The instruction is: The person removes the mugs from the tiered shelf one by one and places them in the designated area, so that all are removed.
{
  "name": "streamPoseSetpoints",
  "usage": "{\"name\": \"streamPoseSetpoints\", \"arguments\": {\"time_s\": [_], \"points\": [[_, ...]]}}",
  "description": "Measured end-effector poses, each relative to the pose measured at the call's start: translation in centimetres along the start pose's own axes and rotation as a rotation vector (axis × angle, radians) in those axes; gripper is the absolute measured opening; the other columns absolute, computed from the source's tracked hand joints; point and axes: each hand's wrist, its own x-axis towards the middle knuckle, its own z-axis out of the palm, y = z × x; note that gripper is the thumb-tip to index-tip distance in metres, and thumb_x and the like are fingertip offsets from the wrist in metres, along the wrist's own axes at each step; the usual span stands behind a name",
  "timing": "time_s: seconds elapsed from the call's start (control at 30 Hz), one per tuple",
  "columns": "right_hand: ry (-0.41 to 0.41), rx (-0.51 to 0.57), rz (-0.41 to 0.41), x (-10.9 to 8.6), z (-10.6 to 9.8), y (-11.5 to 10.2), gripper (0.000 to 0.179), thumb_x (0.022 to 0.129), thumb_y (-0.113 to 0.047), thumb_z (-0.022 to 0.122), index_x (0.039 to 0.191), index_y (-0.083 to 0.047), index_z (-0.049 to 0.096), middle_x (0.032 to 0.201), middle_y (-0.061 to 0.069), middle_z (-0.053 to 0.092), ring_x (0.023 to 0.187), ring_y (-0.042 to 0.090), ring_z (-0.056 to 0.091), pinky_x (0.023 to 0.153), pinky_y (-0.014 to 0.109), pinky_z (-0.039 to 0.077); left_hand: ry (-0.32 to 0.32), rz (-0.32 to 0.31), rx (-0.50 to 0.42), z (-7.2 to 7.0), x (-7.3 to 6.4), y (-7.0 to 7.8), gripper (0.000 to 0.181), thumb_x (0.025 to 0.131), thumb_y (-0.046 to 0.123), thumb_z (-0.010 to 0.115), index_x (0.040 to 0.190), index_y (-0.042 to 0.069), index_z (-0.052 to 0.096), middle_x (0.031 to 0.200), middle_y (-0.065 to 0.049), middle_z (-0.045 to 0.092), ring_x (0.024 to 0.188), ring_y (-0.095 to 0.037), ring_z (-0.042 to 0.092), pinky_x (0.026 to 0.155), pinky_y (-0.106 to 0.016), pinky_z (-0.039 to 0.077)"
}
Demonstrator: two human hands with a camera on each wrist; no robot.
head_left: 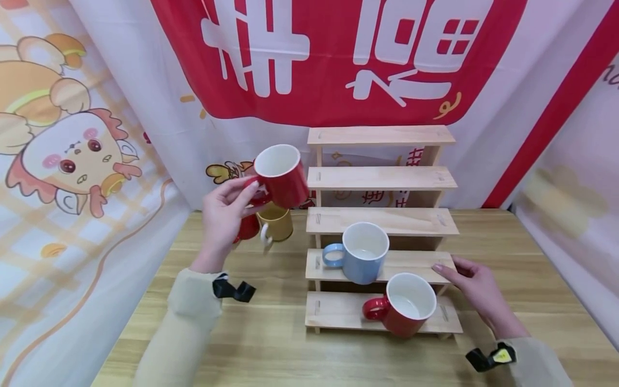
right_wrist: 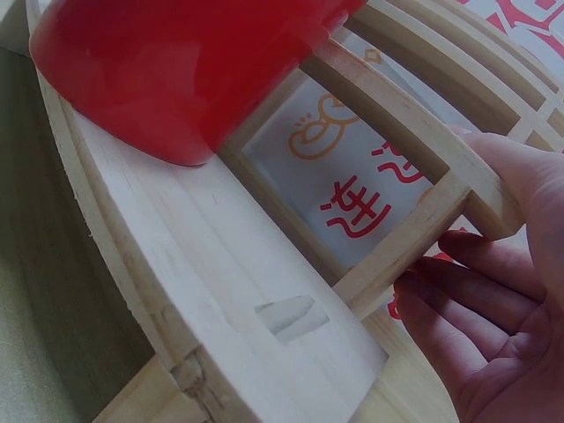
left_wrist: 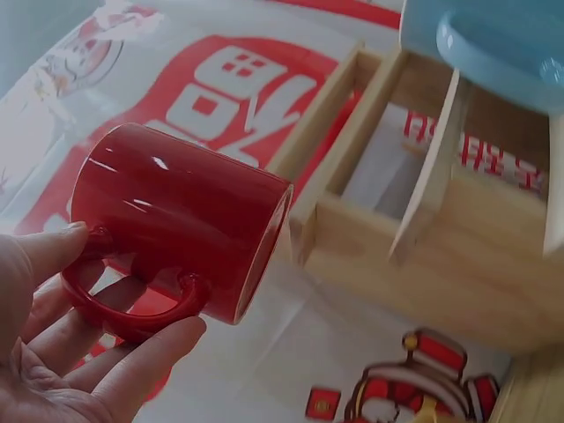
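My left hand (head_left: 223, 212) holds a red mug (head_left: 288, 185) by its handle, raised in the air left of a stepped wooden rack (head_left: 338, 313). In the left wrist view the held mug (left_wrist: 181, 207) is tilted, with thumb and fingers around the handle. At the rack's right side, my right hand (head_left: 476, 285) grips the end of the second step from the bottom. The right wrist view shows its thumb above the board and the fingers below. A light blue mug (head_left: 365, 263) stands on that step; another red mug (head_left: 405, 318) is on the lowest step, its handle pointing left.
On the wood-grain table (head_left: 261, 344), behind my left hand, are a yellow mug (head_left: 279, 224) and a partly hidden red mug (head_left: 248, 228). Printed white cloth (head_left: 251, 131) hangs behind the rack and along both sides. The upper three steps carry no mugs.
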Motion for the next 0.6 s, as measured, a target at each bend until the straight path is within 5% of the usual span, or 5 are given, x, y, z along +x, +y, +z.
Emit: {"name": "streamPoseSetpoints", "arguments": {"time_s": [0.6], "points": [[0.004, 0.002, -0.013, 0.1, 0.0, -0.1, 0.080, 0.096, -0.052, 0.068, 0.150, 0.003, 0.046, 0.140, 0.024, 0.055, 0.106, -0.001, 0.055, 0.082, 0.013, 0.051, 0.274, -0.161, 0.127, -9.4, -0.4, -0.9, 0.043, 0.087, 0.025, 0.082, 0.123, 0.003, 0.072, 0.116, -0.010, 0.073, 0.100, -0.026, 0.073, 0.075, -0.035, 0.060]]}}
